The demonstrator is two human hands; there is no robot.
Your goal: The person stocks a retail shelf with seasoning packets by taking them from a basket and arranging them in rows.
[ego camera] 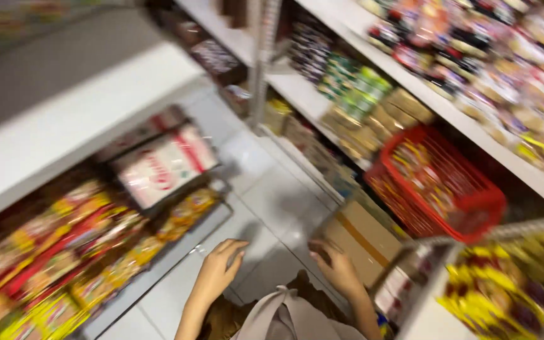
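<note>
Fingers loosely curled and holding nothing, the left hand (218, 267) hovers over the pale floor tiles (266, 201), while the right hand (338, 267) rests its fingertips on the near edge of a cardboard box (363, 239) (grip too blurred to judge). A red basket (439, 186) of packets sits just beyond the box, against smeared shelves (410, 88).

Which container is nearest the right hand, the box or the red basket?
The brown cardboard box; the right hand touches its corner, while the red basket sits higher, apart.
</note>
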